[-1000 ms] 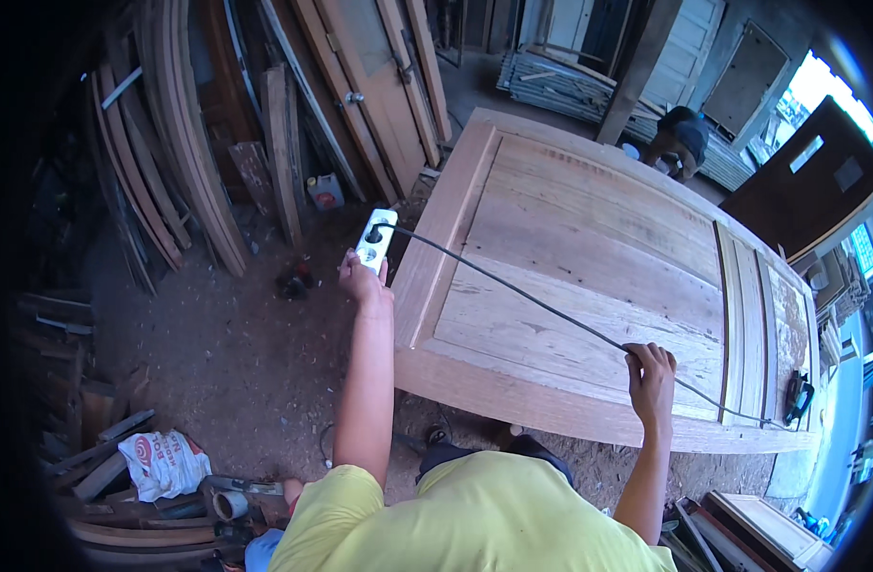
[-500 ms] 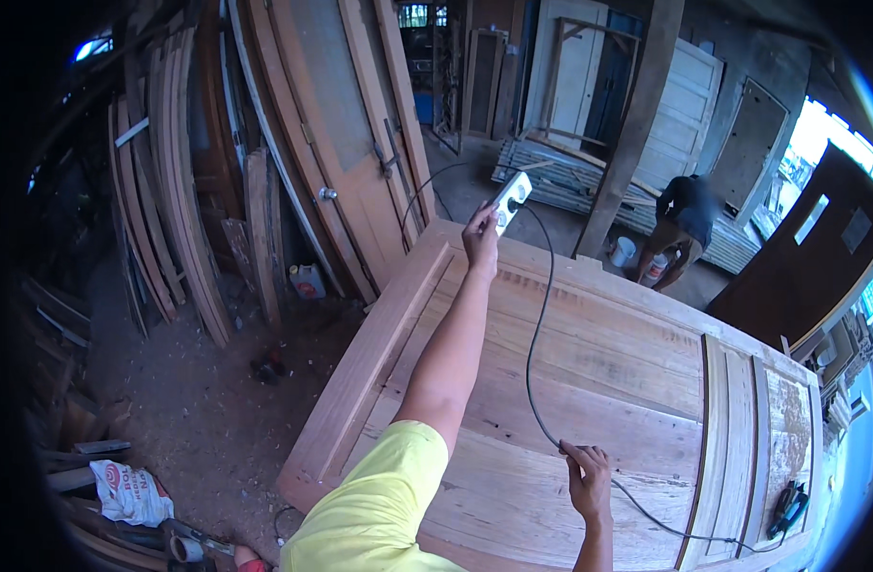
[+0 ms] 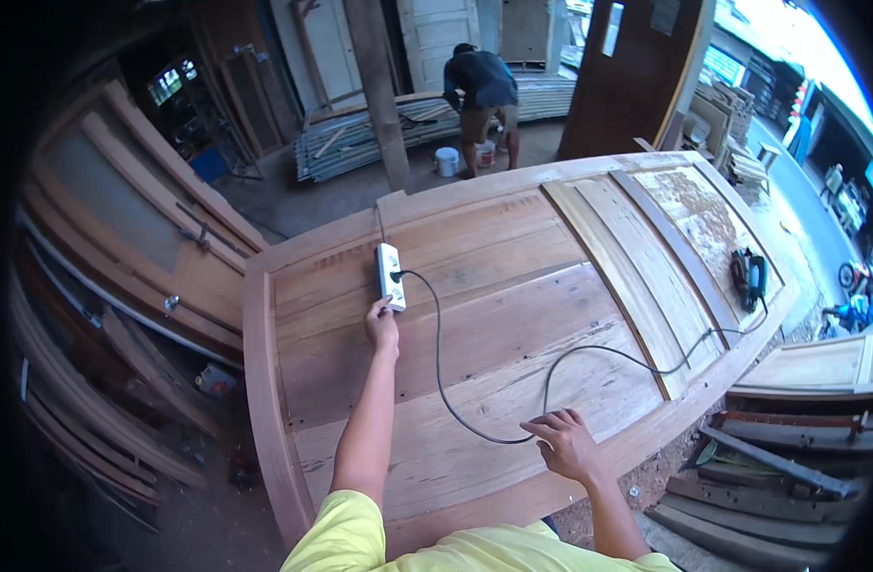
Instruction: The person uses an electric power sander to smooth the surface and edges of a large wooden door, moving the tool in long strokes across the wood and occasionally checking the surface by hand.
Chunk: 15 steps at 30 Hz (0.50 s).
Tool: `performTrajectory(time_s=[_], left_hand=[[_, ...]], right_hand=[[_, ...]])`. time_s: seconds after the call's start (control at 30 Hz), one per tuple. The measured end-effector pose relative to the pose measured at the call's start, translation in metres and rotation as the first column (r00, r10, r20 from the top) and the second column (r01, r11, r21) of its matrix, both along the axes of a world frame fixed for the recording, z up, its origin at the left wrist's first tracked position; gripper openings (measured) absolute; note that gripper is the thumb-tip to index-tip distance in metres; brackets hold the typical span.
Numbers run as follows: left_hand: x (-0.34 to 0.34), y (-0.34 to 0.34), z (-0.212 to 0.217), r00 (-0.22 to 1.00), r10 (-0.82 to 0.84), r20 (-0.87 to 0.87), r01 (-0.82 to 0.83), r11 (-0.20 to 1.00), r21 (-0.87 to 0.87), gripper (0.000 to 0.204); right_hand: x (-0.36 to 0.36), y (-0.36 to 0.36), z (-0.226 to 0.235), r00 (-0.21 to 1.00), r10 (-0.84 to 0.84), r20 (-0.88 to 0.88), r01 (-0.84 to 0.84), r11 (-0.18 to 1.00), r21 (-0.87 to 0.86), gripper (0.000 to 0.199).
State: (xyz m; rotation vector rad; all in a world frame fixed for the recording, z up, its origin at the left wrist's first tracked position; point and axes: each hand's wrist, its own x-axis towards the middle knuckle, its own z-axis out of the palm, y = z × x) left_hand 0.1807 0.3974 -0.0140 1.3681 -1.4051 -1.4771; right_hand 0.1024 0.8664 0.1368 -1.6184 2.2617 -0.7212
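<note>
My left hand (image 3: 383, 326) grips the near end of a white power strip (image 3: 390, 278), which is over or on the left part of a large wooden panelled door (image 3: 493, 315). A black plug sits in one of the strip's sockets. Its dark cord (image 3: 440, 353) loops across the boards to a dark power tool (image 3: 749, 278) at the door's right end. Above the cord's bend is my right hand (image 3: 568, 446), fingers spread and thumb partly hidden. The cord passes at its fingertips; a firm grip does not show.
Beyond the door, a person (image 3: 482, 95) bends over near a white bucket (image 3: 447, 162). A wooden post (image 3: 379, 95) stands at the far side. Other doors (image 3: 136, 229) lean at the left. Stacked timber (image 3: 760, 515) lies at the lower right.
The view has turned right. My left hand has brought the power strip from beyond the door's far left corner to above or onto its boards. My right hand's fingers have loosened around the cord.
</note>
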Motion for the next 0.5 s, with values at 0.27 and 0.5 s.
performTrajectory(time_s=[0.27,0.5], left_hand=[[0.021,0.171,0.091,0.916,-0.289,-0.278,0.220,0.942,-0.253,0.047],[0.028,0.426,0.278,0.202,-0.771,-0.603,0.338,0.633,-0.696,0.069]], right_hand=[[0.084,0.184,0.007,0.901,-0.398,0.170,0.392,0.917,0.068,0.042],[0.117,0.330,-0.035,0.666,-0.700,0.259,0.712,0.700,0.060,0.037]])
